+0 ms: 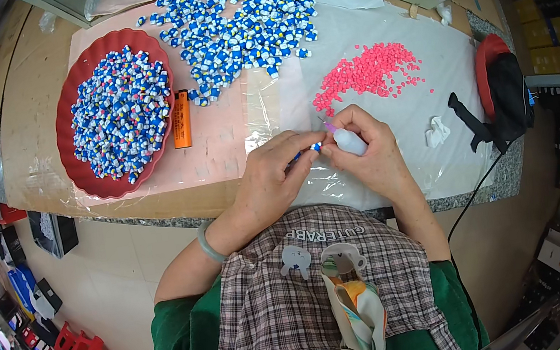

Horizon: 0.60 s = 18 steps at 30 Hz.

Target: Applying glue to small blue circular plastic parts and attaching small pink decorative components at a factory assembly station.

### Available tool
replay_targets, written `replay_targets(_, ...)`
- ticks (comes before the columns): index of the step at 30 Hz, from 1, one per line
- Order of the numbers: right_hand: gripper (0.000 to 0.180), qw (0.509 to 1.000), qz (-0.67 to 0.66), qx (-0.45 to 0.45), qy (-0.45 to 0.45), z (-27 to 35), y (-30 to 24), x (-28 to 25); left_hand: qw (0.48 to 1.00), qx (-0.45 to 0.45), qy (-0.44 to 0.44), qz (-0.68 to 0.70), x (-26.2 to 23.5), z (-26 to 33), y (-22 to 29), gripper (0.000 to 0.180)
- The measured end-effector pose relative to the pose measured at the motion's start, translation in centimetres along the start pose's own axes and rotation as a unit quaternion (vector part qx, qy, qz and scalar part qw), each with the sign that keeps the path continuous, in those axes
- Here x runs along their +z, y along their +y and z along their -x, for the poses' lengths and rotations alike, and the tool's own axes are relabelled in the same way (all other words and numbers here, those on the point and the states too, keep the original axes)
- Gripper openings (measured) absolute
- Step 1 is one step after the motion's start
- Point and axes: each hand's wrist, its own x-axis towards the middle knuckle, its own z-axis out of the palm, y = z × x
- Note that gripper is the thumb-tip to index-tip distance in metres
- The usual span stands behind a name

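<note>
**Workbench under clear plastic sheet**

Left to right: red dish [68,112] of blue-white pieces, orange tube [181,119], my left hand [273,176] pinching a blue-white piece [315,146], my right hand [371,154] clenching a small white bottle [349,141], pink beads [369,71].

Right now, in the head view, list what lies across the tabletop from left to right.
Red tray of blue-white pieces → orange cylinder → loose blue-white pile → pink bits → crumpled white scrap → black bag.
</note>
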Motion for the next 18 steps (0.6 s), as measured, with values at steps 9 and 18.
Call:
replay_targets(9, 0.022, 0.989, 0.094, -0.093, 0.061, 0.1, 0.3, 0.9, 0.999, 0.038, 0.022, -0.030, 0.4, 0.2, -0.3, 0.022)
replay_targets(18, 0.029, 0.995, 0.024, -0.047, 0.082, 0.2, 0.2, 0.4, 0.872, -0.249, -0.037, 0.420, -1.4, -0.7, 0.2, 0.015)
